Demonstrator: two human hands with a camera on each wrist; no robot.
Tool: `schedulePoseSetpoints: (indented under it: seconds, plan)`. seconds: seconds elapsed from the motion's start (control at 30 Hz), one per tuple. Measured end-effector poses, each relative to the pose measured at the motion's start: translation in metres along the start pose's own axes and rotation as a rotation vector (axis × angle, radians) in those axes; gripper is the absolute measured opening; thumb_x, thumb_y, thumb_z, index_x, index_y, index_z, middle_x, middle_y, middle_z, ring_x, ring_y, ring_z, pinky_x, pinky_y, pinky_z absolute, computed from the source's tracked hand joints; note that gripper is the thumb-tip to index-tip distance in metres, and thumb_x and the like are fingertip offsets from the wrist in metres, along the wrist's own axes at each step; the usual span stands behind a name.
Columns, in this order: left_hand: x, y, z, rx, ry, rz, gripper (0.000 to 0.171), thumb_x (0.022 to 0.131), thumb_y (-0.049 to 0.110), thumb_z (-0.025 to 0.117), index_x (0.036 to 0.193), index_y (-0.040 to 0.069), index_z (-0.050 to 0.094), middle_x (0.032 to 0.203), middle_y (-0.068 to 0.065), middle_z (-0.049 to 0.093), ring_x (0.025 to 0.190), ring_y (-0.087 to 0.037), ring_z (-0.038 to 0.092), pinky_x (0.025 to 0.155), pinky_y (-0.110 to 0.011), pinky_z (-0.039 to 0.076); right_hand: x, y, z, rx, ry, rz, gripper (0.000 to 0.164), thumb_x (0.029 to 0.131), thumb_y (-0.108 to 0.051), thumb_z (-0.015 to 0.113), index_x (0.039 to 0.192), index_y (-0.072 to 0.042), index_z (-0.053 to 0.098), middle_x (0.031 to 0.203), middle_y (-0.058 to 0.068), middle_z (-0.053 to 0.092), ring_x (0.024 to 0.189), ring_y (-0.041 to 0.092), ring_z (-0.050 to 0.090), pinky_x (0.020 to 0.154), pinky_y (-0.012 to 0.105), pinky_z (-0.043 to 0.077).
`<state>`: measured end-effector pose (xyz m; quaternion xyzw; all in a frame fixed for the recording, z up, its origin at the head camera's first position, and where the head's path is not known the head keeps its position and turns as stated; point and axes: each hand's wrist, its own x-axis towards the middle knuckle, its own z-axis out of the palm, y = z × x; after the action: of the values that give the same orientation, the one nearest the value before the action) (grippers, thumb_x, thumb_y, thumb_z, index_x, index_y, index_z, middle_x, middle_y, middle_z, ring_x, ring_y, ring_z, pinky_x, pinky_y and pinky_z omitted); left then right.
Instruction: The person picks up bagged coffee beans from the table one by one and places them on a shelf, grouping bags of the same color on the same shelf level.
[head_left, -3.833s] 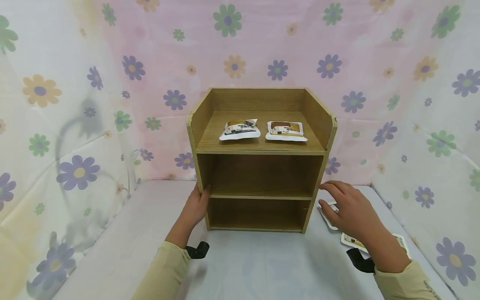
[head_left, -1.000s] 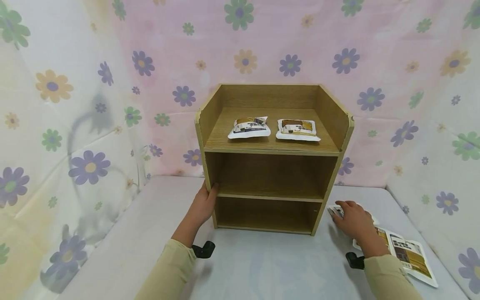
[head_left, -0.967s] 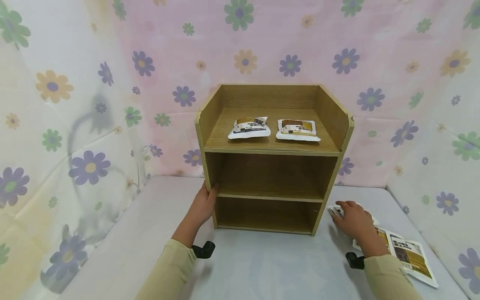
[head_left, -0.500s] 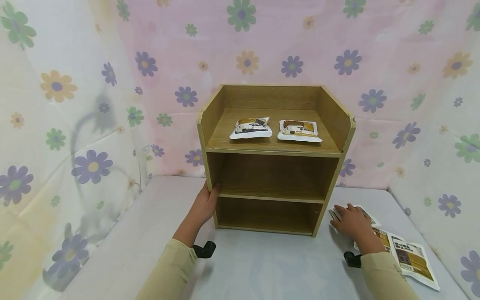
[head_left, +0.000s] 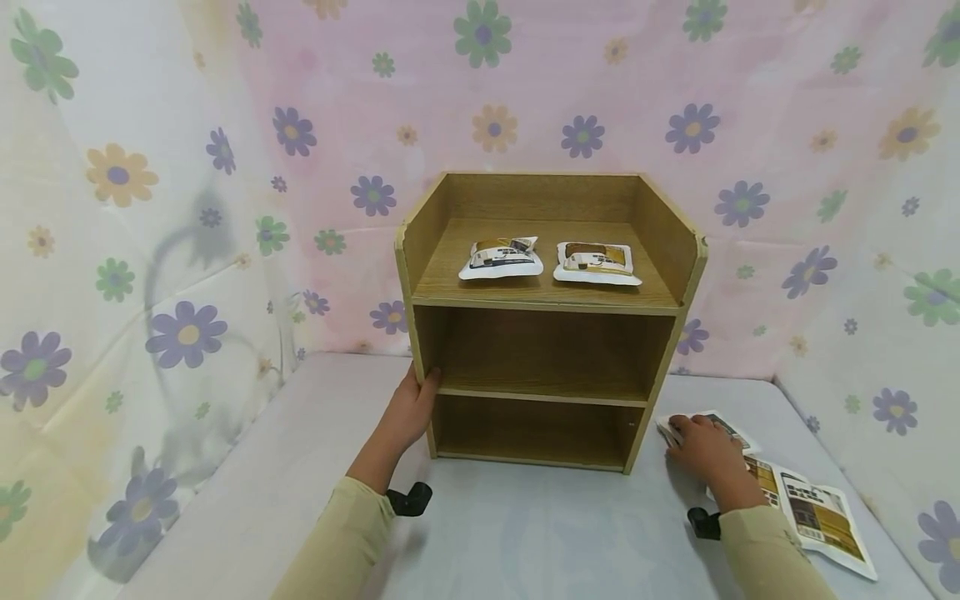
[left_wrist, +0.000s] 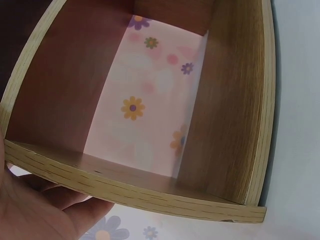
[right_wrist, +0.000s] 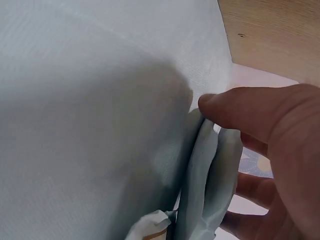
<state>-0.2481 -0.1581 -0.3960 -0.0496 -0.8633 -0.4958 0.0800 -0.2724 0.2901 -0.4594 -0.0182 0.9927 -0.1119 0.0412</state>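
Note:
A three-level wooden shelf (head_left: 540, 393) stands upright on the table. My left hand (head_left: 405, 410) grips its left side panel, thumb round the front edge; in the left wrist view the fingers curl behind the panel (left_wrist: 125, 192). To the right of the shelf, my right hand (head_left: 708, 457) lies over a white packet (head_left: 729, 427) with a printed label. In the right wrist view the thumb sits at the edge of two stacked white packets (right_wrist: 210, 180), the fingers on their other side. Two plump white-and-brown packets, one left (head_left: 501, 260) and one right (head_left: 597, 265), lie on the top level.
More flat printed packets (head_left: 825, 515) lie overlapping at the right of the table (head_left: 547, 533), partly under the right forearm. Flower-patterned cloth (head_left: 525, 92) hangs behind and at both sides. Black wrist mounts (head_left: 408, 500) stick out below the hands.
My right hand has come down from beside the shelf's right panel onto the packets, and its fingers have settled further over them. My left hand keeps its hold; the head view has shifted slightly.

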Motion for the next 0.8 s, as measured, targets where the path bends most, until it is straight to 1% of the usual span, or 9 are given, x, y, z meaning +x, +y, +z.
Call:
schedulePoseSetpoints:
  seconds: [0.2,0.33,0.53,0.7,0.8]
  plan:
    - [0.002,-0.004,0.002,0.005,0.000,0.009,0.059,0.105,0.042,0.029,0.153,0.008,0.021,0.149,-0.024,0.040,0.135,-0.041,0.043,0.108,-0.059,0.035,-0.005,-0.002,-0.003,-0.001,0.015,-0.015,0.049,0.085,-0.015,0.064,0.131,-0.001,0.055,0.125,0.032,0.053,0.113,0.052,0.050,0.087,0.070,0.041]
    - [0.003,-0.005,0.003,0.001,0.003,0.009,0.059,0.104,0.043,0.029,0.152,0.008,0.022,0.149,-0.024,0.040,0.135,-0.041,0.043,0.109,-0.058,0.035,-0.007,-0.001,-0.004,-0.010,0.028,-0.041,0.046,0.085,-0.015,0.066,0.127,0.003,0.057,0.120,0.030,0.056,0.107,0.048,0.056,0.085,0.062,0.046]
    - [0.001,-0.004,0.002,0.003,0.011,0.004,0.058,0.104,0.041,0.031,0.151,0.008,0.024,0.147,-0.024,0.042,0.134,-0.041,0.044,0.108,-0.058,0.035,-0.011,0.002,-0.006,-0.033,0.060,-0.084,0.038,0.086,-0.012,0.065,0.118,0.008,0.060,0.111,0.028,0.062,0.098,0.041,0.062,0.084,0.054,0.050]
    - [0.000,-0.002,0.001,-0.001,0.011,0.008,0.058,0.104,0.041,0.032,0.151,0.008,0.024,0.147,-0.024,0.042,0.135,-0.040,0.043,0.109,-0.057,0.035,-0.018,0.002,-0.014,-0.001,0.057,-0.063,0.037,0.086,-0.011,0.063,0.117,0.009,0.061,0.107,0.026,0.064,0.088,0.033,0.063,0.078,0.052,0.050]
    - [0.001,-0.002,0.001,0.000,0.009,0.009,0.058,0.104,0.041,0.031,0.151,0.008,0.024,0.147,-0.024,0.042,0.134,-0.040,0.043,0.109,-0.057,0.035,-0.023,0.001,-0.021,0.008,0.054,-0.048,0.037,0.087,-0.011,0.061,0.118,0.009,0.060,0.106,0.025,0.064,0.086,0.031,0.062,0.074,0.051,0.051]
